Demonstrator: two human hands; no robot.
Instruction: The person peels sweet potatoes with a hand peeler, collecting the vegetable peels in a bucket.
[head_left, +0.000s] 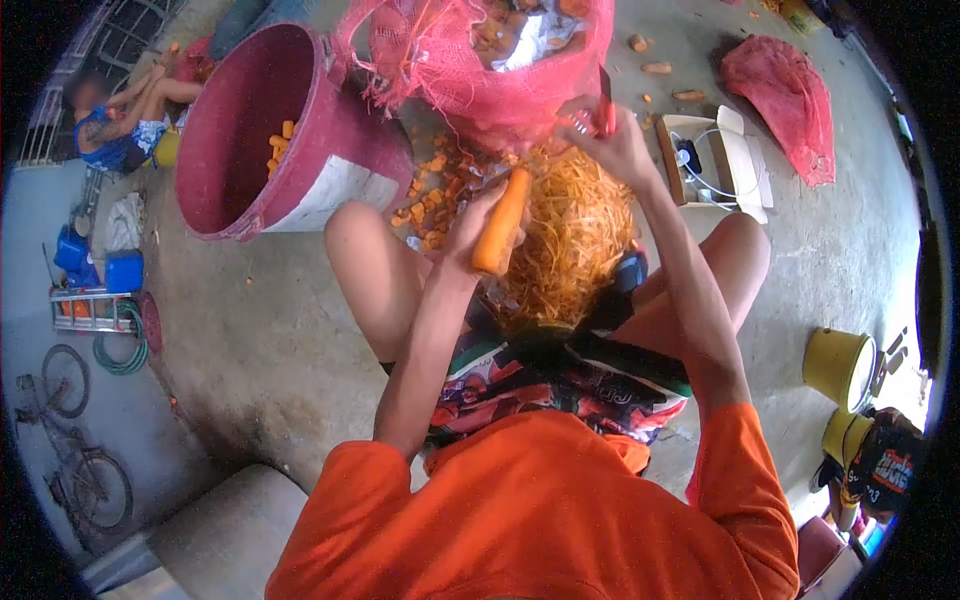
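A peeled-looking orange carrot [503,225] lies along my left hand [474,222], whose fingers wrap round it. Up and to the right, my right hand [622,150] grips a red-handled peeler [606,105], held apart from the carrot. Beneath both hands a big heap of orange peelings [575,235] rests between my legs. Small orange carrot pieces [430,190] are scattered on the floor left of the heap. Just beyond the heap stands a pink mesh sack [480,85] with carrots inside its open top.
A large red tub [345,150] with carrots inside tilts at the left. At the right are an open cardboard box [735,165] with a white cord, a pink mesh sack [780,95] and yellow buckets [838,368]. Another person [115,125] sits at the far left.
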